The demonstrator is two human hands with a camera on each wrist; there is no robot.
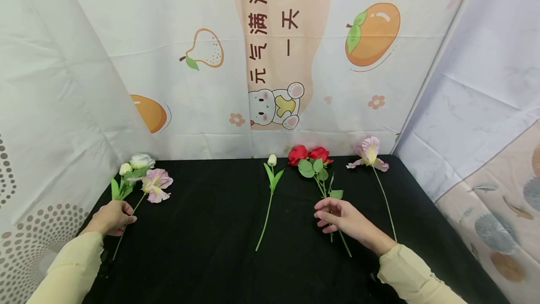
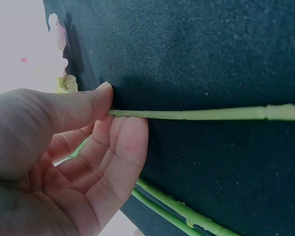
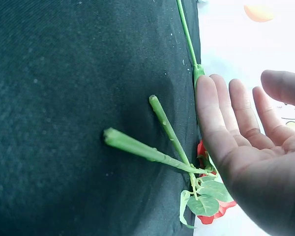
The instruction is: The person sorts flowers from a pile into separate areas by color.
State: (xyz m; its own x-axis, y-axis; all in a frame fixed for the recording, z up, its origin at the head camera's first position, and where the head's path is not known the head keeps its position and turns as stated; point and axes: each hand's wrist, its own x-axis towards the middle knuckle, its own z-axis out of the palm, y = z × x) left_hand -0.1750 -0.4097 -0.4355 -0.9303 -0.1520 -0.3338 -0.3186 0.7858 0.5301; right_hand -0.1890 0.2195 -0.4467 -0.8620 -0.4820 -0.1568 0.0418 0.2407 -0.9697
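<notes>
Pink flower (image 1: 157, 185) pinched at left, right hand (image 1: 343, 217) empty

Near side: the pink flower's stem is pinched between thumb and fingertips of the left hand (image 1: 113, 218), no gap left around it. Whether the stem is raised or resting cannot be told. It is placed at the left end of the black cloth (image 1: 202, 238), just beside 2 white flowers (image 1: 141, 161).

Step, as judged: 1 stem being added to or taken from the left group; which of the 2 cannot be told. For adding, the pinch would need to be eased without the neighbours being nudged; for taking, the stem would need to be kept gripped and lifted clear.

Right hand is held over the stems of 2 red roses (image 1: 297, 155), thumb well apart from the fingers, nothing gripped; contact cannot be told.

Farther: 1 white tulip (image 1: 272, 189) is laid left of the roses, 1 right-side pink flower (image 1: 370, 151) right of them. Behind, a printed curtain (image 1: 168, 8) is hung.
</notes>
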